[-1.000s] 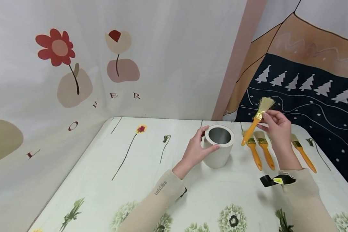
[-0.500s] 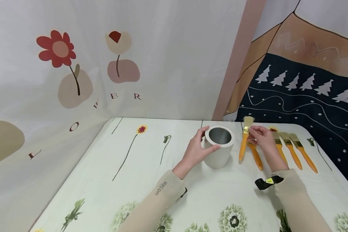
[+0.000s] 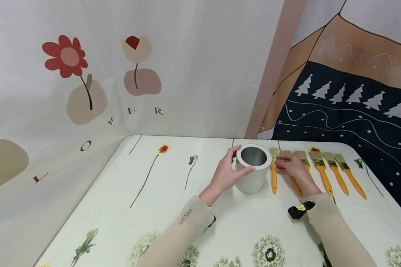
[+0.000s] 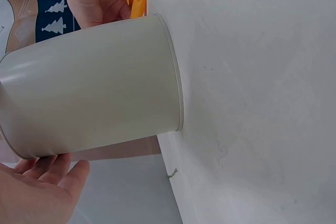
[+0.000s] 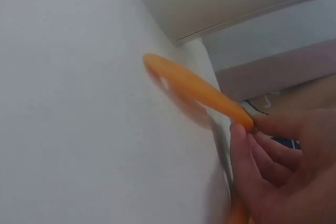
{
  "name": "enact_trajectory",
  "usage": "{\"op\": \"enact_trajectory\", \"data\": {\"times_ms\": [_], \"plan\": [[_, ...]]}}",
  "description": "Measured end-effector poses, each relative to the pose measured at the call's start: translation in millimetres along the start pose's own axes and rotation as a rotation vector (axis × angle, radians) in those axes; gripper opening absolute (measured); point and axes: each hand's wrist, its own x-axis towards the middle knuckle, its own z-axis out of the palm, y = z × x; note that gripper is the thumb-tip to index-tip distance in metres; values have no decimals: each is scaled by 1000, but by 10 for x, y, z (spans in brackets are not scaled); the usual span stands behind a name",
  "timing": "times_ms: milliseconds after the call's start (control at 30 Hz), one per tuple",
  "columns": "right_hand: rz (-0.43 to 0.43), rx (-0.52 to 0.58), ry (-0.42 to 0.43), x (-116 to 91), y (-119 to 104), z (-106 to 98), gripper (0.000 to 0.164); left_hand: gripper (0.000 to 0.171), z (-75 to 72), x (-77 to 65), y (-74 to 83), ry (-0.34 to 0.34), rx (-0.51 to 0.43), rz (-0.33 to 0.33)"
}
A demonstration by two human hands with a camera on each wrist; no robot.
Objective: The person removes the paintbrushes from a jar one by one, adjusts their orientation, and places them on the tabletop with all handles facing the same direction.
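Observation:
A white cylindrical container (image 3: 252,183) stands upright on the table with its mouth facing up. My left hand (image 3: 223,174) grips it near the rim, thumb in front and fingers on the far left side. In the left wrist view, those fingers (image 4: 56,169) lie along the container's wall. Just right of it, my right hand (image 3: 291,166) pinches a paintbrush (image 3: 274,181) near its metal band. The right wrist view has this brush's orange handle (image 5: 189,85) close over the table, above its shadow or reflection. Behind the right hand, another paintbrush (image 3: 296,186) is partly hidden.
Further right, several paintbrushes lie in a row, bristles away from me, including a wide one (image 3: 325,180) and an outermost one (image 3: 354,182). A flower-printed cloth covers the table (image 3: 173,218). Printed curtains (image 3: 200,74) hang behind its back edge.
My right hand has brought the paintbrush left and down, from raised over the row to beside the container. The brush now points away from me. My left hand has stayed on the container.

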Motion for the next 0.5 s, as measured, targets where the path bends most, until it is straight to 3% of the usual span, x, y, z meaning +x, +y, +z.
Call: {"op": "enact_trajectory", "data": {"times_ms": [333,500], "plan": [[-10,-245,70,-70,-96,134,32,80,-9,3,8,-5,-14,2],[-14,-253,75,-59,-104,136,35,81,-31,13,18,-4,-13,-12]]}}
